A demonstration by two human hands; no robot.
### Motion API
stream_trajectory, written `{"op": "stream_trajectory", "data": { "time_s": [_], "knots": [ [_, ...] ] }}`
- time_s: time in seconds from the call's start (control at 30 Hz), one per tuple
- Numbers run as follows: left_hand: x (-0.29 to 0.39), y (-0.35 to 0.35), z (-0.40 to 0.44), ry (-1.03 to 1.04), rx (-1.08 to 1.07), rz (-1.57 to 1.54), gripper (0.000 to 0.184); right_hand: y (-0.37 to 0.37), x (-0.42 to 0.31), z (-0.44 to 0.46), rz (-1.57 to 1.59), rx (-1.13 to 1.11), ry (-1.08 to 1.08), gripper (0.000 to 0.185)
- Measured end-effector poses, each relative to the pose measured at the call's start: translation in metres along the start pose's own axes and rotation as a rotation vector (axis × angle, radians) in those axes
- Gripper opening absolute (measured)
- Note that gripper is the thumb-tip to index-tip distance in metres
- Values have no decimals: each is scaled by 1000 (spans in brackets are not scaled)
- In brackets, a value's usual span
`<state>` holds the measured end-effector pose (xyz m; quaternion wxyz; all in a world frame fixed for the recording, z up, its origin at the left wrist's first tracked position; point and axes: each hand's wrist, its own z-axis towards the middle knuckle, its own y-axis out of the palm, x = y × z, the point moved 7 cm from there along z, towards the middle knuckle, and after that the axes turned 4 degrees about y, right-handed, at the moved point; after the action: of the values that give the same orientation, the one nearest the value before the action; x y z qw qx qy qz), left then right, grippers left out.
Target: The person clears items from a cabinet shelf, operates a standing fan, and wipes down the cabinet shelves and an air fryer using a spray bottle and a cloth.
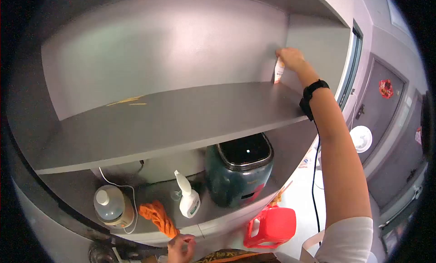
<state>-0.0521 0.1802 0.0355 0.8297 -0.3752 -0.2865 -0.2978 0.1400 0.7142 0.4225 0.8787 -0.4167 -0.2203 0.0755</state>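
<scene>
At the back right corner of the upper shelf, my right hand (291,58) is closed on the top of a small white-and-orange packet (279,71) with printed marks. The packet hangs upright, its lower end at or near the shelf surface. A black band with a device is on my right wrist. Low in view, my left hand (181,248) has loosely curled fingers with a gap at the thumb, and nothing shows in it. It is beside the lower end of a crumpled orange cloth (157,216); whether they touch is unclear.
Thin yellow strips (127,100) lie on the upper grey shelf (181,117). Below stand a dark green air fryer (238,179), a white spray bottle (188,202) and a large capped jug (112,206) beside a white cable. A red plastic stool (274,224) is on the floor.
</scene>
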Motion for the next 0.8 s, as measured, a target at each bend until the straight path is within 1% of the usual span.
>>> {"op": "stream_trajectory", "data": {
  "time_s": [0.03,0.07,0.2,0.27,0.3,0.37,0.4,0.47,0.5,0.57,0.6,0.63,0.67,0.7,0.73,0.77,0.8],
  "knots": [
    [-2,3,1,-6,-17,4,11,1,-2,0,-63,46,-46,28],
    [-14,10,-3,-116,-51,-23,12,0,-1,-1,-128,89,-90,27],
    [-17,21,-2,-80,-38,-25,17,-3,0,-11,-171,82,-71,21],
    [-18,31,-1,-111,-108,-11,21,-2,2,-12,-184,73,-75,17],
    [-16,33,0,-106,-107,-9,21,-2,4,-9,-184,77,-72,17],
    [-17,40,0,-181,-148,-86,22,2,3,-5,-170,136,-177,17],
    [-18,43,0,-182,-154,-86,22,7,8,-5,-170,131,-174,17],
    [-15,48,-2,-91,-152,-22,23,-25,-3,-31,-163,330,-197,17],
    [-13,50,-1,-95,-168,-26,23,-38,-7,-42,-164,315,-191,17],
    [-10,55,2,-161,-241,-48,21,-67,-7,-66,177,173,-110,16],
    [-20,63,-4,-203,-280,-51,29,-81,-7,-80,173,160,-99,16],
    [-26,71,-2,-204,-301,-56,29,-95,-7,-96,221,177,-114,15],
    [-23,78,6,-84,-265,-98,21,-109,-5,-114,266,194,-126,14],
    [-14,83,12,35,-235,-144,13,-125,0,-133,248,259,-135,14],
    [0,89,20,55,-289,-112,10,-138,9,-157,228,318,-134,14],
    [9,98,24,66,-339,-127,10,-152,17,-185,238,310,-166,14],
    [20,107,28,125,-341,-120,10,-165,26,-216,246,295,-188,14]
  ]
}}
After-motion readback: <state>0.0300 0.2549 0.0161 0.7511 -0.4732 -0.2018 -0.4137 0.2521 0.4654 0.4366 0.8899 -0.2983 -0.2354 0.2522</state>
